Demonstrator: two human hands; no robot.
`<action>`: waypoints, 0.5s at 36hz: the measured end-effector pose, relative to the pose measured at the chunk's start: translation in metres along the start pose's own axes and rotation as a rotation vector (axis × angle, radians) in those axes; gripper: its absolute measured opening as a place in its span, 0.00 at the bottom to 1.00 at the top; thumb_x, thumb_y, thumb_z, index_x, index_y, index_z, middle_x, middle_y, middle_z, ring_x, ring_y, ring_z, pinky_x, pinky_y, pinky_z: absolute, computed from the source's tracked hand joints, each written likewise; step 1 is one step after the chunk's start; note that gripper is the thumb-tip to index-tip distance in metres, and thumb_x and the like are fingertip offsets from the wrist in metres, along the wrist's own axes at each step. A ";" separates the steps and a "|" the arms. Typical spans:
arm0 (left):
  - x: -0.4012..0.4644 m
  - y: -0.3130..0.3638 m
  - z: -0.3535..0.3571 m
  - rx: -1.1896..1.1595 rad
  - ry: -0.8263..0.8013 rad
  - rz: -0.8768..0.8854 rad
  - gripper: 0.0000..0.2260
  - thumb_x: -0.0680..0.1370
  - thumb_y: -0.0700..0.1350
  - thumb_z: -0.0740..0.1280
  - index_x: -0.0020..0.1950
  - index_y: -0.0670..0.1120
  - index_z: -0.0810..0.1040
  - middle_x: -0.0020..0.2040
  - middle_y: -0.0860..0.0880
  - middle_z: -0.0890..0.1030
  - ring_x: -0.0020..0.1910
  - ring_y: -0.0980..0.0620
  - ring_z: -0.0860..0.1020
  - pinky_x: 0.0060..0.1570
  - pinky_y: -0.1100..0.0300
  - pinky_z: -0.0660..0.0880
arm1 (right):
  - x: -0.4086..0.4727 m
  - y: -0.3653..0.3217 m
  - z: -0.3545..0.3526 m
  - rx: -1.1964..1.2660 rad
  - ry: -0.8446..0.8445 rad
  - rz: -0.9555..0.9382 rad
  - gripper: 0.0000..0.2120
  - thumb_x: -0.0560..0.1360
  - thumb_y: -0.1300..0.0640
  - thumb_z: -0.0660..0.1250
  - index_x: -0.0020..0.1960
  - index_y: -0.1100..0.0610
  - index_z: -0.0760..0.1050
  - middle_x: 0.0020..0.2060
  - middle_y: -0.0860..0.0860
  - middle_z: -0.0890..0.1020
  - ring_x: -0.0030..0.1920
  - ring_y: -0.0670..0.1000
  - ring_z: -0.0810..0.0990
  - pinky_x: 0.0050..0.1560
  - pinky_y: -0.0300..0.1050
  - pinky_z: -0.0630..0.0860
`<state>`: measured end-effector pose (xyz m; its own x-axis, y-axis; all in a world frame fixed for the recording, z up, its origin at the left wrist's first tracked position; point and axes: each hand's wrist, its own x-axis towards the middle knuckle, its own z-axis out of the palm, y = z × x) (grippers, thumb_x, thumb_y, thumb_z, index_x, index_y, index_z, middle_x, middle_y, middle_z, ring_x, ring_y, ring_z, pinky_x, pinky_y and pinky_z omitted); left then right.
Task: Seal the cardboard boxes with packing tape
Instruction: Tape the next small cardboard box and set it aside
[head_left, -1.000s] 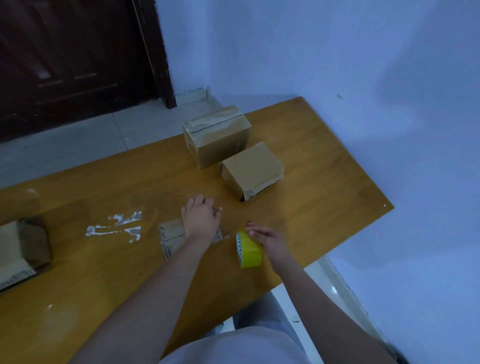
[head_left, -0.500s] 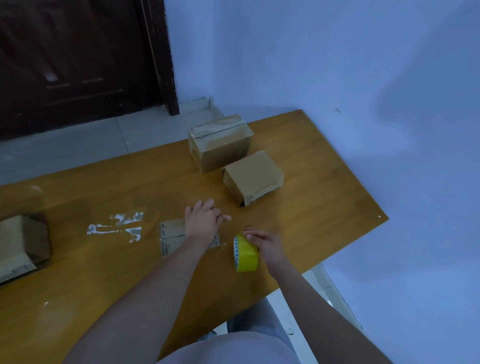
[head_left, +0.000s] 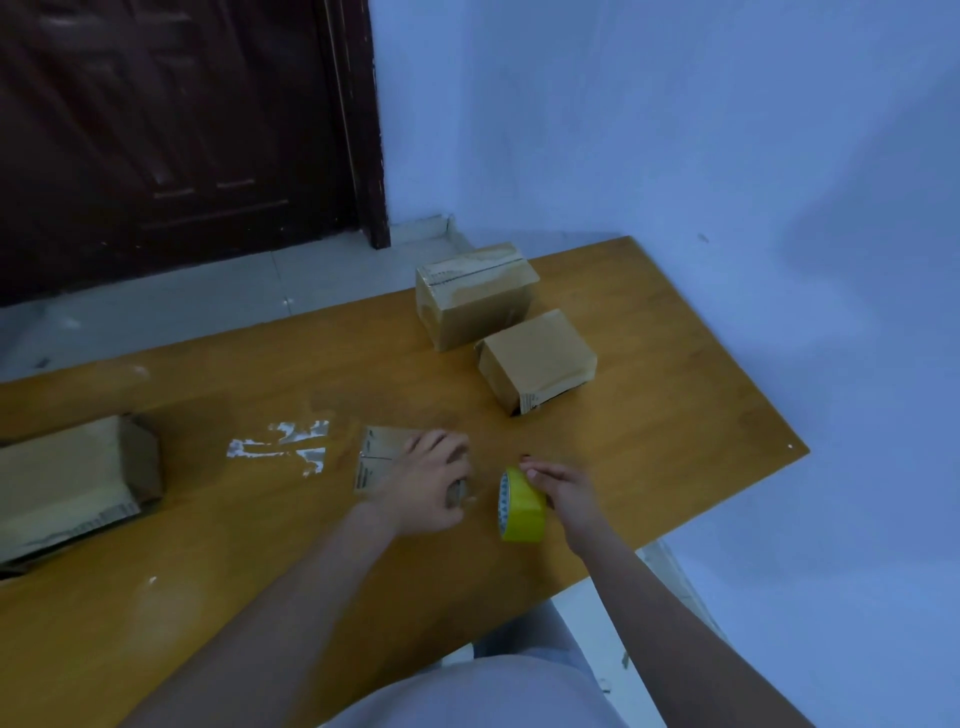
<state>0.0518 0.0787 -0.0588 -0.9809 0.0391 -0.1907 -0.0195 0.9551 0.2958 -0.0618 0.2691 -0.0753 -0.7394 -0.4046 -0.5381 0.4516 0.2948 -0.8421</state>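
Two hands work at the near edge of the long orange-brown wooden table (head_left: 675, 374). The right hand (head_left: 563, 491) has its fingers curled over the top of the bright yellow roll of packing tape (head_left: 521, 506), which stands on edge with its open core facing left. The left hand (head_left: 428, 483) lies just left of that roll, fingers bent down over the right end of a small flat brown cardboard box (head_left: 376, 460); whether they pinch a free end of tape I cannot tell, as the spot is blurred.

Taking the tape roll as landmark: the small box lies immediately to its left, long axis running left to right, straight along the line in which the tape would be drawn. The left hand is the nearer one to the box and seems placed to pin it down; the right hand, on the roll, is the one to pull. My judgement is that a strip is about to be laid across this box.

Beyond the roll, well apart, sit a medium plain brown carton (head_left: 537, 358) and, touching it farther back, a larger taped brown carton (head_left: 475, 293). Far left of the roll lies a long cardboard box with an open end (head_left: 67, 478), with white tape scraps (head_left: 291, 447) stuck to the table between.
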 end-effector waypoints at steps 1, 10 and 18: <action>-0.002 0.001 0.005 -0.002 0.033 0.001 0.22 0.71 0.56 0.66 0.62 0.48 0.75 0.73 0.47 0.61 0.71 0.47 0.52 0.69 0.48 0.55 | 0.000 0.000 0.000 -0.003 0.001 0.001 0.06 0.74 0.64 0.68 0.45 0.56 0.83 0.58 0.53 0.80 0.60 0.54 0.76 0.65 0.57 0.71; 0.004 0.022 0.035 -0.012 0.407 -0.130 0.12 0.65 0.40 0.77 0.44 0.43 0.77 0.56 0.44 0.78 0.58 0.42 0.74 0.56 0.48 0.77 | -0.009 -0.001 0.002 0.005 0.031 -0.009 0.05 0.74 0.64 0.68 0.46 0.58 0.82 0.56 0.54 0.79 0.59 0.54 0.77 0.61 0.52 0.73; 0.006 0.029 0.043 -0.186 0.485 -0.179 0.13 0.67 0.31 0.71 0.48 0.43 0.77 0.55 0.45 0.78 0.54 0.44 0.72 0.49 0.50 0.78 | -0.015 -0.001 0.005 -0.004 0.044 -0.017 0.05 0.74 0.64 0.68 0.47 0.58 0.82 0.48 0.49 0.81 0.57 0.54 0.77 0.58 0.51 0.74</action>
<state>0.0539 0.1195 -0.0912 -0.9351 -0.3010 0.1873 -0.1848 0.8647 0.4670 -0.0490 0.2702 -0.0665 -0.7681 -0.3716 -0.5215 0.4365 0.2920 -0.8510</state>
